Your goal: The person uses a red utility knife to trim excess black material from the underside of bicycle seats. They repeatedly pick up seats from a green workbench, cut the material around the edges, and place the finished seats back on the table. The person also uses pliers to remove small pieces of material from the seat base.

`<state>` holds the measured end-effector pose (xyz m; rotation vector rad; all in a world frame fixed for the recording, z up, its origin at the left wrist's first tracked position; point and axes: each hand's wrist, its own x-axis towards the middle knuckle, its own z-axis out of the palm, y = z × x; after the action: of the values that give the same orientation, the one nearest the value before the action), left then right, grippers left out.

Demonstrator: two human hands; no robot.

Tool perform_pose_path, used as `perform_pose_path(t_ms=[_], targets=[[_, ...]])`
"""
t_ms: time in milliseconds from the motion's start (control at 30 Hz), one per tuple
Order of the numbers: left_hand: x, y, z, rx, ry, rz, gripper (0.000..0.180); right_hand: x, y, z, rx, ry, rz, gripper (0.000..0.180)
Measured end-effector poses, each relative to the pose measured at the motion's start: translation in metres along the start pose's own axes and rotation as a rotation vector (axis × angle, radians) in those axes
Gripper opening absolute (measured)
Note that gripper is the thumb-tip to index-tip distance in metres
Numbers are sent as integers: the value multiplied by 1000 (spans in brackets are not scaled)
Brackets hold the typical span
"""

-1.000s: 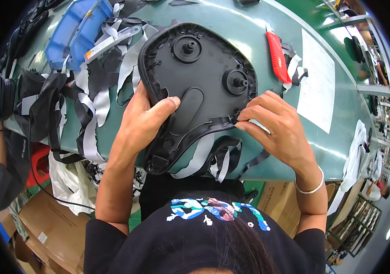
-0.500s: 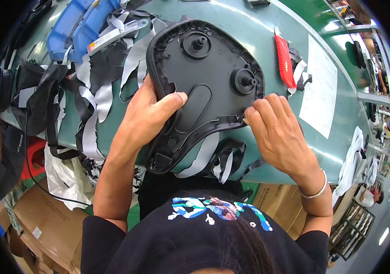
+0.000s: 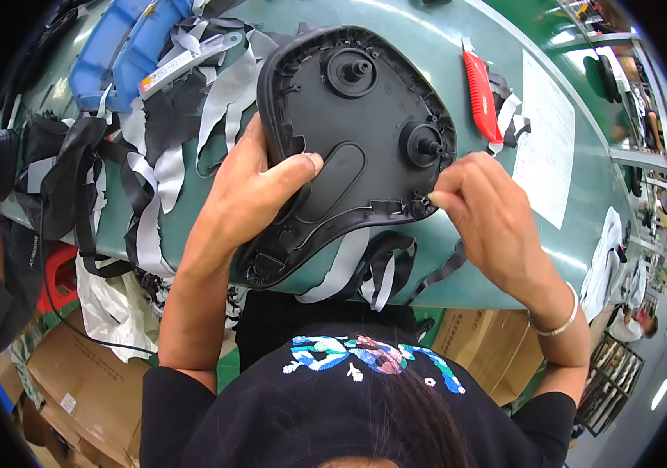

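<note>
A black moulded plastic panel (image 3: 321, 121) is tilted over the green table, its hollow side towards me. Two round posts stand up from its inner face, and dark wrapped material lines its rim. My left hand (image 3: 251, 187) is closed round the left edge, thumb lying on the inner face. At the lower right corner of the rim, the fingertips of my right hand (image 3: 496, 222) are pinched together; what they hold there is too small to make out. A red utility knife (image 3: 481, 97) lies to the right of the panel, its blade end pointing away from me.
Grey and black fabric strips (image 3: 146, 226) lie heaped on the left of the table (image 3: 583, 210), with more under the panel. A blue bin (image 3: 126, 66) and a clear plastic case (image 3: 189, 62) sit far left. A paper sheet (image 3: 546, 140) lies right. Cardboard boxes (image 3: 83, 378) stand below.
The panel has turned slightly, its lower end shifting left. My right hand has moved a little right, its fingers pinching at the corner of the rim. My left hand keeps its hold.
</note>
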<state>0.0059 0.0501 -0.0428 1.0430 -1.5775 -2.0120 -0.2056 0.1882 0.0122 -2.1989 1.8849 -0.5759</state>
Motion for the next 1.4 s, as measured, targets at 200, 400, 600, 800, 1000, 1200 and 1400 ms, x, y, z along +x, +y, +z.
perform_pose_path(t_ms=[200,400,600,800,1000,1200,1400], targets=[[-2,-3,-4,113,47,-52,56,-21,13,-31,-170,-184,215,12],[13,0,-7,159,-58,0,57,5,3,-4,93,-163,-43,16],[12,7,3,754,272,426,43,21,10,-4,236,-271,-108,10],[4,14,36,326,-292,234,18,15,5,19,487,-181,37,10],[10,6,24,575,-434,622,11,0,4,31,645,-14,106,7],[10,4,27,548,-405,609,11,4,8,29,567,-59,53,10],[9,9,25,418,-414,449,13,19,13,15,495,-258,-21,17]])
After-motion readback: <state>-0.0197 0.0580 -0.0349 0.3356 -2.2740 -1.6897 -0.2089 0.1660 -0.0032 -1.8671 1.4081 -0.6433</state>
